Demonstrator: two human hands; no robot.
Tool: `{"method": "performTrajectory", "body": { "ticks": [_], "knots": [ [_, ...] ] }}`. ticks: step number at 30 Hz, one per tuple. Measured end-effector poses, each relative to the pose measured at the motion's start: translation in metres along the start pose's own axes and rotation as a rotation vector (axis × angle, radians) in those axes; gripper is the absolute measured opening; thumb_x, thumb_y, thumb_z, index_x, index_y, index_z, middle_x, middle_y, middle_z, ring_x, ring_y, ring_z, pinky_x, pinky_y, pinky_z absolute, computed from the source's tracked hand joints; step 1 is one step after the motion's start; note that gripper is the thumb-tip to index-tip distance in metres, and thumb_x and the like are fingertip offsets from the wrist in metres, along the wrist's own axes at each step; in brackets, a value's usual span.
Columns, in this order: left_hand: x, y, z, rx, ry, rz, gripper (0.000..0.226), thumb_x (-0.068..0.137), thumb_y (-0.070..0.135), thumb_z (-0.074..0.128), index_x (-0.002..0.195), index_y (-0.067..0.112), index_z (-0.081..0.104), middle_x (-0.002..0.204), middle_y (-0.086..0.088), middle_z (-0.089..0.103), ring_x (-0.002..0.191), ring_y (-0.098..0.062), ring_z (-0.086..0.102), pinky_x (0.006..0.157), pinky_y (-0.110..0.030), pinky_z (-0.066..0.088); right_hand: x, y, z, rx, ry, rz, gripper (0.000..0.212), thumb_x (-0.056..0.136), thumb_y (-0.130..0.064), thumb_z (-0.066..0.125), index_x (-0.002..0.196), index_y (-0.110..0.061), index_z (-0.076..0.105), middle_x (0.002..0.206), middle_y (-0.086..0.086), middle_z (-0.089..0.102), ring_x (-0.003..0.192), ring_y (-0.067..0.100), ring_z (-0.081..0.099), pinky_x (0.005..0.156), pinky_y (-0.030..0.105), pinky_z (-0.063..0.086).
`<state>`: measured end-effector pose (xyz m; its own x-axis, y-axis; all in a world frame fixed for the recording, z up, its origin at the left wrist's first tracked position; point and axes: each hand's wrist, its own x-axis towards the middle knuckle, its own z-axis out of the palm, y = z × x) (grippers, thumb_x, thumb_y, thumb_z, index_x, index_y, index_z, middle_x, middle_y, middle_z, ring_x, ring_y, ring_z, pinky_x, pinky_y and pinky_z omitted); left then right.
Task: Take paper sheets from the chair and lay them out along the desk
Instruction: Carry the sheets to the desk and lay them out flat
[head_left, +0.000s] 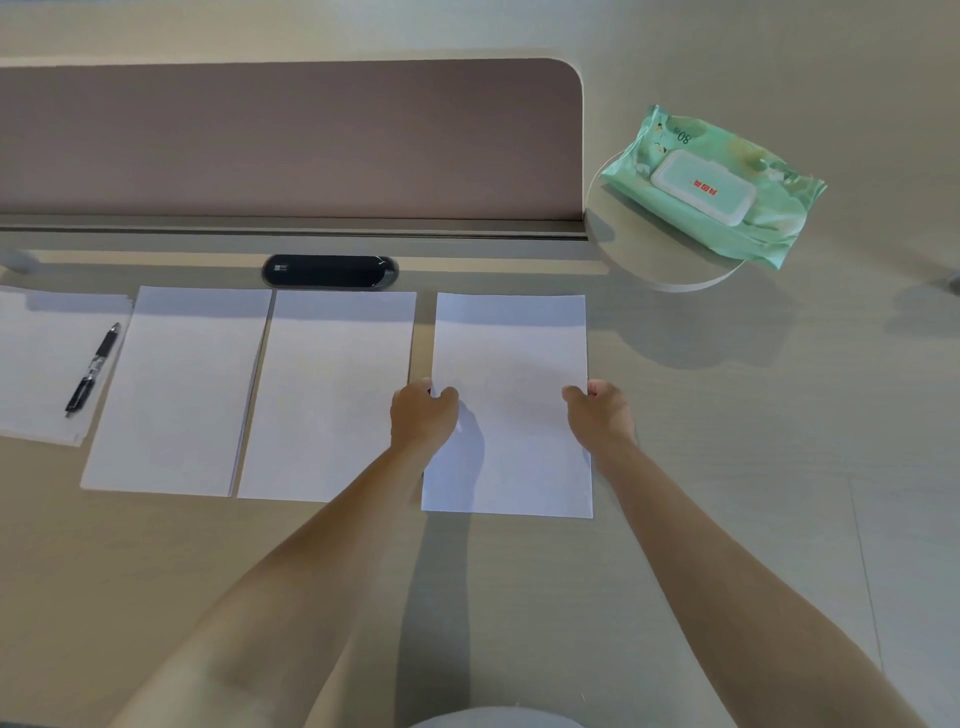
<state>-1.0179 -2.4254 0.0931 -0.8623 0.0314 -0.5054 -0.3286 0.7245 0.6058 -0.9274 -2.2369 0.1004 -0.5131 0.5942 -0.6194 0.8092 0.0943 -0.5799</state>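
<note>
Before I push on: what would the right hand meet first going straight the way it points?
The right hand would first cross the sheet it pinches, then likely meet the divider panel; depth is unclear.

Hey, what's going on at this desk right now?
A person is laying paper out in a row along the desk. The left hand and right hand pinch the rightmost sheet by its side edges, next to two sheets already lying flat. A pen rests on the far-left sheet, and a green wipes pack sits at the back right.
</note>
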Motion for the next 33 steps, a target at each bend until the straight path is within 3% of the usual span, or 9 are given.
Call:
{"method": "performTrajectory", "body": {
  "ticks": [8, 13, 15, 18, 23, 26, 28, 30, 33],
  "knots": [
    [0.002, 0.0, -0.003, 0.024, 0.012, -0.03, 0.033, 0.084, 0.015, 0.05, 0.061, 0.015, 0.026, 0.063, -0.001, 0.026, 0.05, -0.014, 0.027, 0.048, -0.022, 0.022, -0.001, -0.001, 0.004, -0.052, -0.033, 0.002, 0.033, 0.093, -0.027, 0.048, 0.067, -0.024, 0.028, 0.071, -0.002, 0.036, 0.055, 0.015, 0.036, 0.047, 0.028, 0.024],
    [0.002, 0.001, -0.003, 0.023, 0.0, -0.021, 0.035, 0.085, 0.016, 0.052, 0.061, 0.014, 0.026, 0.064, -0.001, 0.025, 0.051, -0.015, 0.028, 0.049, -0.023, 0.023, 0.005, 0.004, 0.005, -0.058, -0.038, -0.02, 0.029, 0.092, -0.029, 0.048, 0.069, -0.024, 0.031, 0.087, 0.005, 0.04, 0.082, 0.024, 0.038, 0.05, 0.029, 0.024],
    [0.003, 0.001, -0.003, 0.017, -0.005, -0.022, 0.033, 0.085, 0.016, 0.052, 0.063, 0.014, 0.027, 0.064, -0.001, 0.024, 0.052, -0.016, 0.027, 0.049, -0.024, 0.023, 0.007, 0.005, 0.007, -0.056, -0.045, -0.022, 0.026, 0.092, -0.029, 0.048, 0.072, -0.022, 0.034, 0.083, 0.002, 0.039, 0.085, 0.023, 0.035, 0.051, 0.029, 0.024],
    [0.004, 0.0, -0.003, 0.024, -0.009, -0.02, 0.033, 0.085, 0.018, 0.052, 0.064, 0.014, 0.028, 0.065, -0.001, 0.025, 0.053, -0.016, 0.029, 0.049, -0.024, 0.024, 0.01, 0.007, 0.008, -0.068, -0.053, -0.028, 0.033, 0.091, -0.031, 0.048, 0.069, -0.028, 0.023, 0.073, -0.007, 0.027, 0.088, 0.021, 0.032, 0.051, 0.028, 0.023],
    [0.004, 0.001, -0.001, 0.019, -0.032, -0.026, 0.034, 0.085, 0.019, 0.053, 0.063, 0.015, 0.026, 0.066, -0.002, 0.025, 0.054, -0.016, 0.029, 0.051, -0.026, 0.024, 0.015, 0.008, 0.006, -0.082, -0.042, -0.005, 0.032, 0.091, -0.032, 0.047, 0.071, -0.029, 0.022, 0.096, 0.004, 0.036, 0.088, 0.021, 0.033, 0.05, 0.027, 0.022],
    [0.003, 0.003, 0.002, 0.009, -0.053, -0.031, 0.034, 0.083, 0.02, 0.053, 0.064, 0.016, 0.025, 0.068, -0.002, 0.027, 0.056, -0.017, 0.029, 0.052, -0.027, 0.023, 0.018, 0.011, 0.002, -0.094, -0.024, -0.001, 0.038, 0.091, -0.031, 0.047, 0.069, -0.03, 0.017, 0.087, 0.001, 0.034, 0.084, 0.021, 0.033, 0.049, 0.028, 0.021],
    [0.002, 0.003, 0.004, 0.006, -0.058, -0.027, 0.033, 0.082, 0.021, 0.052, 0.064, 0.016, 0.025, 0.069, -0.002, 0.027, 0.058, -0.017, 0.03, 0.053, -0.027, 0.022, 0.019, 0.012, 0.001, -0.102, -0.017, 0.004, 0.031, 0.091, -0.031, 0.046, 0.071, -0.028, 0.023, 0.077, -0.003, 0.032, 0.079, 0.02, 0.035, 0.052, 0.027, 0.025],
    [0.001, 0.003, 0.005, 0.003, -0.061, -0.024, 0.033, 0.082, 0.021, 0.052, 0.064, 0.016, 0.025, 0.067, -0.001, 0.026, 0.058, -0.017, 0.029, 0.053, -0.027, 0.022, 0.02, 0.011, 0.001, -0.119, -0.027, -0.002, 0.013, 0.09, -0.034, 0.046, 0.086, -0.023, 0.04, 0.088, 0.001, 0.043, 0.089, 0.02, 0.04, 0.065, 0.028, 0.035],
    [0.003, 0.002, 0.003, -0.001, -0.06, -0.032, 0.031, 0.082, 0.021, 0.052, 0.066, 0.016, 0.026, 0.066, -0.001, 0.024, 0.057, -0.018, 0.027, 0.052, -0.028, 0.021, 0.021, 0.012, 0.003, -0.134, -0.046, 0.004, 0.027, 0.091, -0.034, 0.047, 0.11, -0.015, 0.052, 0.102, 0.006, 0.045, 0.104, 0.024, 0.048, 0.071, 0.03, 0.036]
  ]
}}
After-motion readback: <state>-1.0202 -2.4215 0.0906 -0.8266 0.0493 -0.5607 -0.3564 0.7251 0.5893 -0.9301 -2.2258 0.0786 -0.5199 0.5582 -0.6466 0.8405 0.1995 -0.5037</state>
